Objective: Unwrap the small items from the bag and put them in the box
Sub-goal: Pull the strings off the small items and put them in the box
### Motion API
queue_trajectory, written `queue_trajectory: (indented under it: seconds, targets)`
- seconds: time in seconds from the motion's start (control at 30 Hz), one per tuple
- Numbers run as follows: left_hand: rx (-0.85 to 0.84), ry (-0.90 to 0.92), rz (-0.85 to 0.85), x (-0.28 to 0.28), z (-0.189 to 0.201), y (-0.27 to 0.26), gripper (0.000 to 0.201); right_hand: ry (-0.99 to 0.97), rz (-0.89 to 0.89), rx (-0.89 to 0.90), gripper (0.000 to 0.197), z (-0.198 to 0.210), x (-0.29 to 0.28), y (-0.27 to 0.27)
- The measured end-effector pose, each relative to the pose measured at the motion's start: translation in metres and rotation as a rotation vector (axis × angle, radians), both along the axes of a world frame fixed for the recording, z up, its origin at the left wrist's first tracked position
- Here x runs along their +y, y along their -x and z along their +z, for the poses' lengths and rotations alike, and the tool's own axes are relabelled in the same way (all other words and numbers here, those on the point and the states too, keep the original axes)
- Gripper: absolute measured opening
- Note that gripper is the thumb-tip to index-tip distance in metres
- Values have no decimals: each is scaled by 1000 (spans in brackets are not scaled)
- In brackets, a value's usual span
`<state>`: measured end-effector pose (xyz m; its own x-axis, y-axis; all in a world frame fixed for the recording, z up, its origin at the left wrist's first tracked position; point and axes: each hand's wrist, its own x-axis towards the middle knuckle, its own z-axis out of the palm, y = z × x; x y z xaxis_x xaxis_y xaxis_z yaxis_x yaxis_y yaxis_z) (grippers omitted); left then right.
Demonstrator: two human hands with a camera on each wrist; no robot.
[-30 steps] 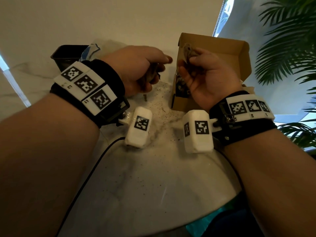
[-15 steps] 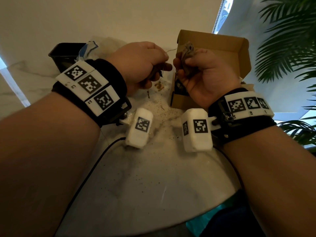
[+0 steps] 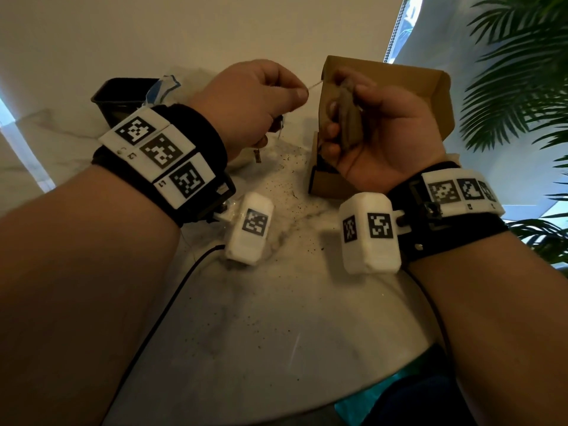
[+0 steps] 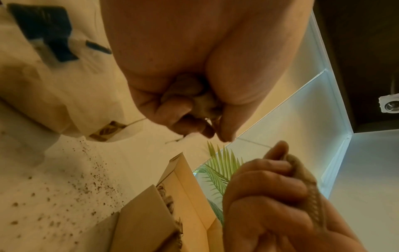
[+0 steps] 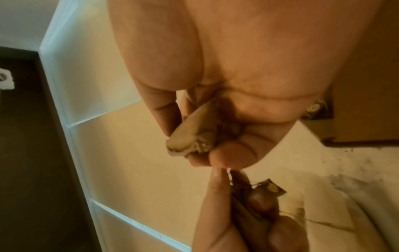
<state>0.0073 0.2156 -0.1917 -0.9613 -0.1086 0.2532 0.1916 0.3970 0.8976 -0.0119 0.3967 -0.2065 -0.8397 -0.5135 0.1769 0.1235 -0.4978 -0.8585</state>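
My right hand [image 3: 390, 130] grips a small tan mesh pouch [image 3: 347, 118] upright in front of the open cardboard box [image 3: 405, 78]. A thin string [image 3: 314, 85] runs from the pouch to my left hand [image 3: 261, 99], which pinches it between thumb and forefinger. A dark wrapper scrap [image 3: 276, 129] hangs under the left hand's curled fingers. In the right wrist view the pouch [image 5: 194, 136] sits between thumb and fingers, with the left fingertips [image 5: 218, 187] just below. The white bag with blue print [image 3: 163, 87] lies behind my left wrist.
A black container [image 3: 120, 96] stands at the back left beside the bag. Dark crumbs [image 3: 292, 192] are scattered over the white marble table [image 3: 276, 333]. A small paper tag [image 4: 108, 130] lies near the bag. A black cable [image 3: 172, 290] crosses the table. Palm leaves [image 3: 522, 72] fill the right.
Both hands have risen. The left hand has drawn leftward from the pouch, pulling its string out between the two hands.
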Motion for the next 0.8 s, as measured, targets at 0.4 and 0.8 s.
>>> queue_trajectory:
  seconds: [0.4, 0.8]
  targets:
    - [-171, 55, -16, 0, -6, 3, 7, 215, -210, -87, 27, -3, 1, 12]
    - [-185, 131, -39, 1, -2, -3, 5, 222, -238, -87, 24, -2, 1, 12]
